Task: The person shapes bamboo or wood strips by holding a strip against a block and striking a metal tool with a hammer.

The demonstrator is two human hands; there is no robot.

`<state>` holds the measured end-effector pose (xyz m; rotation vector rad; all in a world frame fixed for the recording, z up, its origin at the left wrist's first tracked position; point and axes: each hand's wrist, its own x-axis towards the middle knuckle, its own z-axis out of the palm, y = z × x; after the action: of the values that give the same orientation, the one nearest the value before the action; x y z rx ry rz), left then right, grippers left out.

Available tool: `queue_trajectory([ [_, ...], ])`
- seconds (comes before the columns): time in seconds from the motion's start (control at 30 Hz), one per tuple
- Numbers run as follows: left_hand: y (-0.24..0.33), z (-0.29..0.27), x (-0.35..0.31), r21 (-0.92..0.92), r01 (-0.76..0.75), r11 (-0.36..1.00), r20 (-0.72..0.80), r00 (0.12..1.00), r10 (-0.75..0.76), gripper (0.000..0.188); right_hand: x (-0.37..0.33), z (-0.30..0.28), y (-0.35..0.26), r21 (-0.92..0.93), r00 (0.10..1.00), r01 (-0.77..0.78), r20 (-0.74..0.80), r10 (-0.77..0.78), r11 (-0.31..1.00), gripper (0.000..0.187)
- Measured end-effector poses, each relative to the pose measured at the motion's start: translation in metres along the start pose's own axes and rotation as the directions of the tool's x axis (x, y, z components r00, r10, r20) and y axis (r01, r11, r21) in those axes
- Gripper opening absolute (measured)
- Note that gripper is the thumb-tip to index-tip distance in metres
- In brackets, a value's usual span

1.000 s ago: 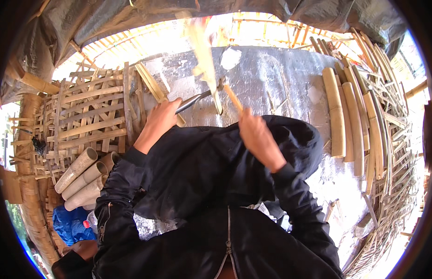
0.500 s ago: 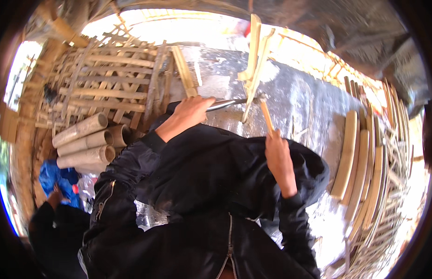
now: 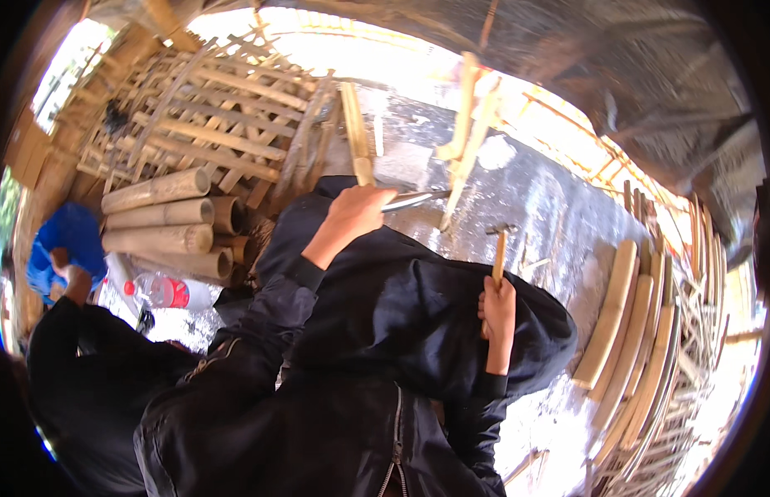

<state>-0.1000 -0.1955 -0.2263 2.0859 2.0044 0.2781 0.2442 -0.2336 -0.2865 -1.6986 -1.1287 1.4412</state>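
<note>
Apparently mid-split — your left hand [image 3: 358, 212] grips knife [image 3: 411, 200] at bamboo [image 3: 468, 157], right hand [image 3: 498, 313] grips hammer [image 3: 500, 255] (held clear); next strike likely needs steady knife.

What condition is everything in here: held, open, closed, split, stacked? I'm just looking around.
Knife: unsheathed, gripped by the left hand
Hammer: gripped by the right hand, its head apart from the knife
Forked bamboo: prongs spread apart at the top
Bamboo tubes: piled up, ends open
Bottle: cap on
Bamboo strips: lying side by side
Jacket zip: partly open
</note>
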Motion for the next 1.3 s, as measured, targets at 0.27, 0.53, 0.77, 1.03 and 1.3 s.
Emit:
queue_trajectory([
  [0.27,0.021,0.0,-0.008,0.055,-0.046,0.997,0.007,0.999,0.045,0.034,-0.013,-0.003,0.004,0.001,0.997,0.075,-0.001,-0.075,0.997,0.024],
  [0.53,0.015,-0.018,0.019,0.024,-0.001,1.0,-0.01,1.0,0.001,0.046,-0.038,-0.014,0.008,-0.084,0.991,0.122,-0.036,-0.125,0.989,0.024],
  [0.77,0.045,-0.059,0.06,-0.007,-0.097,0.995,-0.068,0.993,0.096,0.038,-0.059,-0.028,0.013,-0.093,0.993,0.088,-0.077,-0.095,0.992,0.028],
  [1.03,0.043,-0.01,0.103,0.082,-0.254,0.964,0.041,0.967,0.251,0.034,-0.029,-0.007,0.004,0.108,0.998,0.064,0.018,-0.066,0.992,0.026],
  [1.3,0.026,0.0,0.117,0.095,-0.286,0.954,0.11,0.955,0.275,0.034,-0.02,-0.013,-0.048,0.012,0.987,0.11,-0.123,-0.107,0.994,0.033],
])
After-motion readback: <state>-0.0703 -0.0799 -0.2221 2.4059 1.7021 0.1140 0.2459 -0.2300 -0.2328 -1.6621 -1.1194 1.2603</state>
